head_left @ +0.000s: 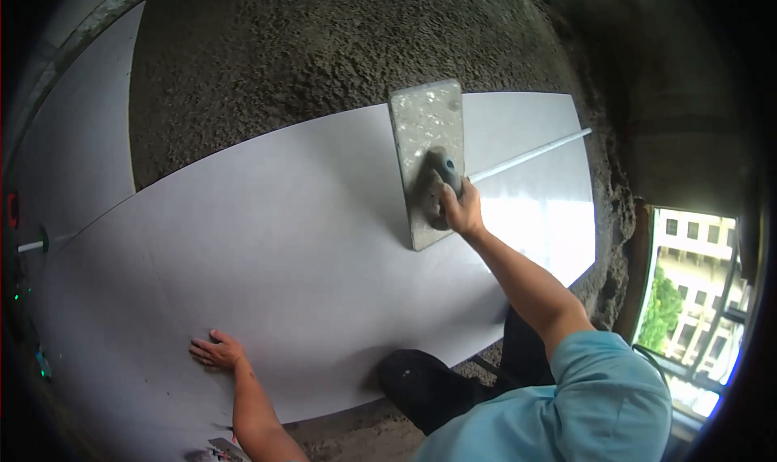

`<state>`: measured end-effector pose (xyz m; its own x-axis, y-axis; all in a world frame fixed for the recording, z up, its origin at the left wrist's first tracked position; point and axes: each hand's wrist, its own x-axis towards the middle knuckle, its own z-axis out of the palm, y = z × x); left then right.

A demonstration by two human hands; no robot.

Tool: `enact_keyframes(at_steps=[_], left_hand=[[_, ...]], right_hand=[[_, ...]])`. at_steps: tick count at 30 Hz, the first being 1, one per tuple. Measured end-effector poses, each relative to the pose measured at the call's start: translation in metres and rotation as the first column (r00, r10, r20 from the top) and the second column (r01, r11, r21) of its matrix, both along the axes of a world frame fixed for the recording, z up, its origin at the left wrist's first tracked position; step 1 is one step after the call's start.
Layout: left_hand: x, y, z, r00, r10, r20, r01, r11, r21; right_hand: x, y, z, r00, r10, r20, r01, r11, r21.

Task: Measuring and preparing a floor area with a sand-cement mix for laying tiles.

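My right hand [463, 207] grips the dark grey handle of a rectangular float [426, 114]. Its pale, mortar-smeared plate covers part of a large glossy white tile [275, 211] and reaches past the tile's far edge. Whether the float presses on the tile or hovers just over it, I cannot tell. Over to the left, my left hand [217, 350] lies flat on the same tile with its fingers spread, holding nothing. One of my knees [413, 373] is at the tile's near edge.
Rough wet mortar [324, 45] stretches beyond the tile's far edge. Another white tile [97, 114] adjoins at the far left. A thin white rod [530, 153] lies right of the float. A notched metal tool [227, 450] shows at the bottom; a window [692, 300] stands right.
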<state>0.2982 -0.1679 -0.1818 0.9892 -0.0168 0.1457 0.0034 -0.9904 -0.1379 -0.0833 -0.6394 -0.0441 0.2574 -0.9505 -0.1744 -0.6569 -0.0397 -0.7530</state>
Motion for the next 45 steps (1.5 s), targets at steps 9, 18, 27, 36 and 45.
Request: enact_keyframes(at_steps=[9,18,27,36,45], left_hand=[[-0.001,-0.013,0.01,0.995,0.073,-0.067,-0.066,0.993,0.102],[-0.071,0.079,-0.007,0.981,0.117,-0.152,-0.128,0.99,-0.061],[-0.126,0.161,-0.009,0.907,0.367,-0.208,-0.391,0.916,-0.091],[-0.136,0.178,0.021,0.864,0.48,-0.152,-0.5,0.855,-0.138],[-0.143,0.188,0.021,0.918,0.396,-0.022,-0.395,0.907,-0.15]], right_hand=[[-0.005,-0.087,-0.036,0.942,-0.084,-0.326,0.169,0.955,0.243],[-0.047,0.025,-0.031,0.916,0.133,-0.378,-0.02,0.957,0.288],[0.027,0.15,-0.014,0.735,0.662,-0.145,-0.598,0.734,0.322],[0.1,0.215,-0.008,0.386,0.921,-0.06,-0.904,0.39,0.178],[0.139,0.317,0.014,0.195,0.963,0.186,-0.981,0.193,0.031]])
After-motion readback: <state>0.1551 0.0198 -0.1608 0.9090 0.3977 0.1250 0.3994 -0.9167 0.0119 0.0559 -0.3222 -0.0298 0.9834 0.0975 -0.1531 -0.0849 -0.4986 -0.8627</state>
